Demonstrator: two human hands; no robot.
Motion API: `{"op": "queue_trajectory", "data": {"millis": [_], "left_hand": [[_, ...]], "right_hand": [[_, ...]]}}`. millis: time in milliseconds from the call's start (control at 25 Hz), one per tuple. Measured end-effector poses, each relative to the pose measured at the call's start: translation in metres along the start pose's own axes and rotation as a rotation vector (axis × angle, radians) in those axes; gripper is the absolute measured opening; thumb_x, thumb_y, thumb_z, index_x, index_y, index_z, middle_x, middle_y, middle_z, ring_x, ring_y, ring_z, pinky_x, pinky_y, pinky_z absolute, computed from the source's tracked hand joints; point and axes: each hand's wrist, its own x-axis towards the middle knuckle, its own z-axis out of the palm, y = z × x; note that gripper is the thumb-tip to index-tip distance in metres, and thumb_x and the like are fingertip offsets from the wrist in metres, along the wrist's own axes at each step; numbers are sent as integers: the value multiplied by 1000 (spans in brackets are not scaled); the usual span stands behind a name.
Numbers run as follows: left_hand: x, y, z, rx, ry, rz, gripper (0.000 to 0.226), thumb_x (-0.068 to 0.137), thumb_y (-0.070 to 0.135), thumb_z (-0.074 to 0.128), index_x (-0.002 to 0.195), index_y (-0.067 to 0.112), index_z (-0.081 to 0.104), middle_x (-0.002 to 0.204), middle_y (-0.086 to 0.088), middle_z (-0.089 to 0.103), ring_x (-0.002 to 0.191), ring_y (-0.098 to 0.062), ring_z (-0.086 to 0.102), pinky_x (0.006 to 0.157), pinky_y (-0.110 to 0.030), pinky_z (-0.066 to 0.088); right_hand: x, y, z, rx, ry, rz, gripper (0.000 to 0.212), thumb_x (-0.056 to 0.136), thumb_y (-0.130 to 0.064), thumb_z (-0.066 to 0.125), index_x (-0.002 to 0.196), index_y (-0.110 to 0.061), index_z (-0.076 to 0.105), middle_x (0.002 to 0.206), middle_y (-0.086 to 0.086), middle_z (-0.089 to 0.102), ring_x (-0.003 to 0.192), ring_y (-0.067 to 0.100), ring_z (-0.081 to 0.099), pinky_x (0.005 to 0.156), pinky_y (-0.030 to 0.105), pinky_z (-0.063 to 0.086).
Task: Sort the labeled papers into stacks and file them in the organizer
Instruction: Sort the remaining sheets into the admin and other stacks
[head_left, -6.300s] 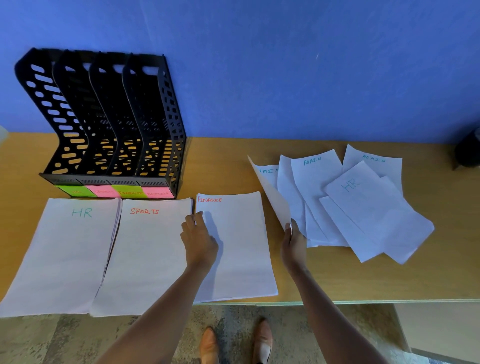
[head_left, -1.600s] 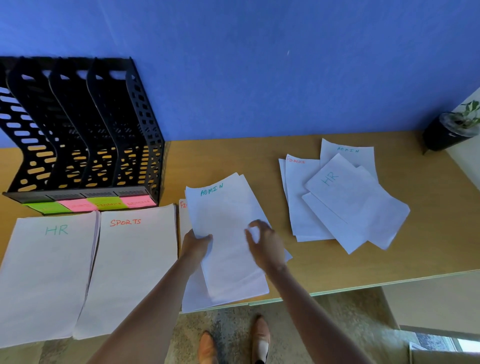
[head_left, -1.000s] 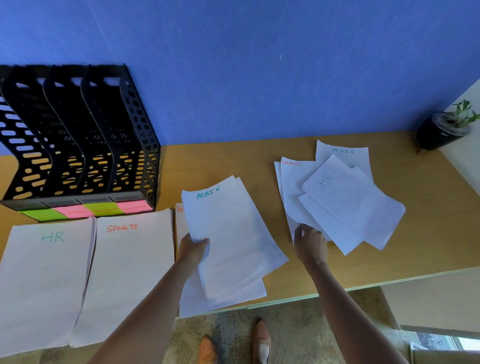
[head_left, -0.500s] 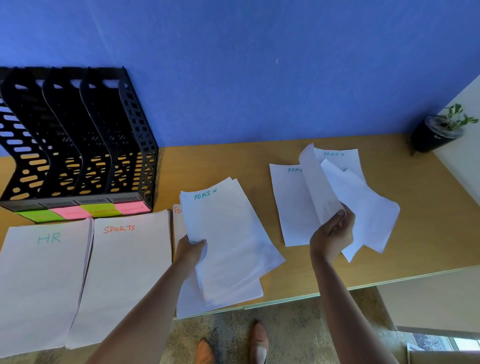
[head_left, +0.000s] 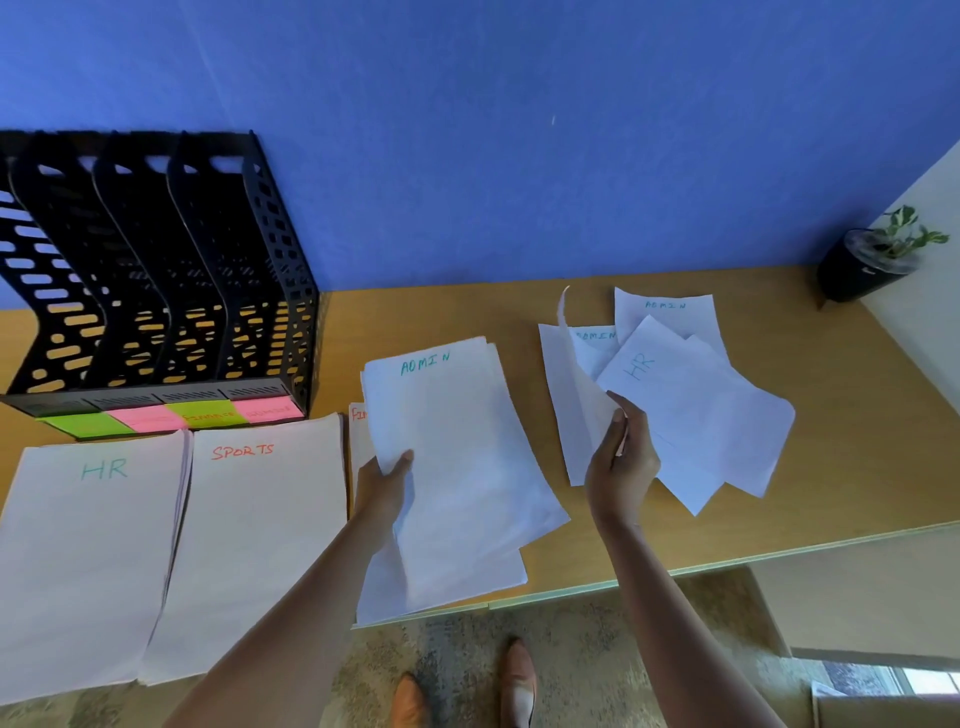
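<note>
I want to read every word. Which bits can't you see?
Head view:
- Lifted sheet in the right hand: turned edge-on, label hidden.
- FINANCE stack: covered by the ADMIN sheets in the left hand.
- Organizer tags: too blurred.
- HR stack: cut off at left.

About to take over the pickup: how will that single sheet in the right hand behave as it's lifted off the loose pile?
Likely floppy: the sheet already curls upward while pinched by the right hand. Probably very light, since one pinch at its lower edge holds it up. It may drag neighbours, because the loose pile overlaps unevenly.
</note>
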Motion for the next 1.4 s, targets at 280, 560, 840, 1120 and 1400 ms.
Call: {"op": "queue_trajectory", "data": {"millis": [280, 560, 840, 1120, 1400], "left_hand": [[9, 59, -43, -571, 62, -43, 46, 96, 20, 63, 140, 9, 53, 142, -8, 56, 133, -29, 50, 113, -45, 37], [3, 134, -83, -679, -106, 61, 32, 102, 38, 48, 111, 18, 72, 118, -4, 73, 100, -20, 72, 80, -38, 57], [-2, 156, -98, -764, -102, 116, 34, 97, 42, 55, 82, 30, 83, 103, 4, 78, 89, -19, 76, 70, -39, 62], [0, 139, -94, -791, -121, 109, 27, 99, 35, 54, 101, 22, 79, 113, 2, 75, 105, -18, 71, 80, -36, 59], [-4, 128, -83, -756, -171, 60, 29, 101, 34, 52, 102, 21, 78, 106, 1, 77, 95, -16, 75, 71, -33, 61]], "right_hand": [[-19, -19, 14, 22, -154, -76, 29, 105, -13, 40, 124, -14, 61, 119, -15, 62, 114, -13, 54, 90, 5, 43], [-103, -44, 42, 32, -484, -460, 41, 107, -21, 34, 121, -2, 68, 121, 6, 70, 106, 14, 69, 96, 21, 52], [-176, -32, 47, -40, -879, -750, 61, 62, 8, 83, 120, -7, 70, 121, 4, 70, 110, 12, 68, 102, 25, 48], [-186, -34, 58, -82, -1043, -803, 71, 55, 2, 87, 123, -10, 69, 124, 3, 69, 114, 9, 65, 100, 24, 48], [-195, -49, 74, -118, -1112, -723, 55, 71, -9, 83, 123, -3, 67, 124, 9, 68, 116, 15, 65, 99, 27, 51]]}}
